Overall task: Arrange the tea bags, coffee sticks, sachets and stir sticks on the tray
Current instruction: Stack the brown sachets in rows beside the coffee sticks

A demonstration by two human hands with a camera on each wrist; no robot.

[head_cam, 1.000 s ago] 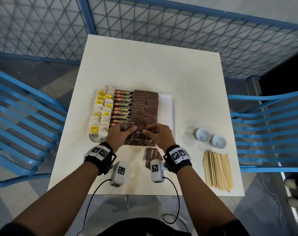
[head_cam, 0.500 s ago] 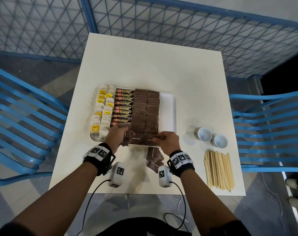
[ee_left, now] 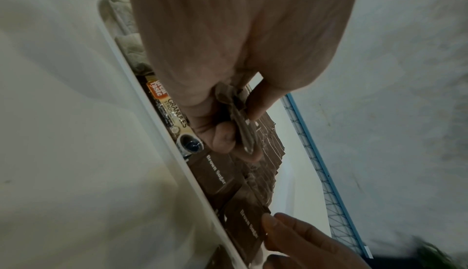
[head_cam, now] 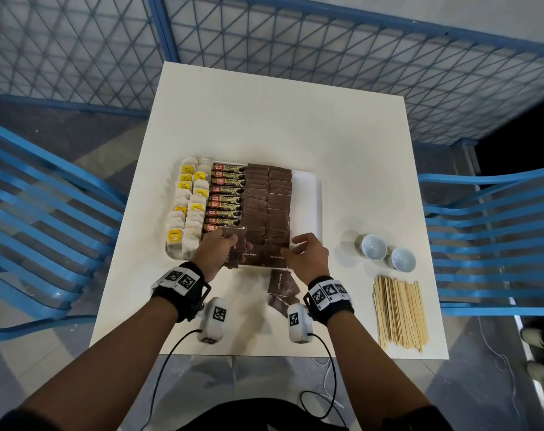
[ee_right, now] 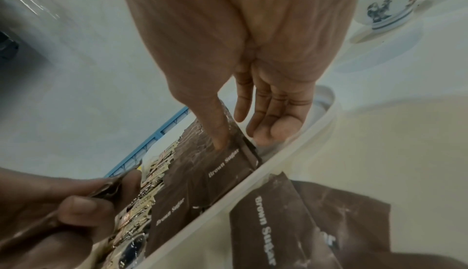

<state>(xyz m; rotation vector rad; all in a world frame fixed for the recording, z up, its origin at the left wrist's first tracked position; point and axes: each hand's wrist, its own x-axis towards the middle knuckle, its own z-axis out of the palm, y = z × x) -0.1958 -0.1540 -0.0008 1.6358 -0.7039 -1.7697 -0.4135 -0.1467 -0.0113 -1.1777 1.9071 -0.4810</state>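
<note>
A white tray [head_cam: 312, 197] sits left of centre on the white bench [head_cam: 280, 119]. From its left edge it carries 2 columns of tea bags [head_cam: 186, 209], some with yellow tags, then a column of coffee sticks [head_cam: 228, 194] printed "Great Taste GRANULES", then 2 columns of brown sachets [head_cam: 267, 206]; the right strip of the tray is bare. The 2 sachets nearest the tray's front edge read "Brown Sugar".

The left hand [head_cam: 216, 248] pinches a small bunch of brown sachets [ee_left: 243, 125] between thumb and curled fingers over the tray's front edge; the left wrist view shows that clamp edge-on, which the head view hides behind the knuckles. The right hand [head_cam: 308, 253] has its fingers [ee_right: 268, 113] straight and apart, and its thumb tip presses the front right "Brown Sugar" sachet [ee_right: 222, 163], a contact clear only in the right wrist view.

A few loose sachets [head_cam: 280, 284] marked "Brown Sugar" lie on the bench just in front of the tray. A pile of wooden stir sticks [head_cam: 400, 311] lies by the bench's front right corner, with 2 small white cups [head_cam: 387, 251] behind it; the right wrist view shows a blue painted figure on one cup.
</note>
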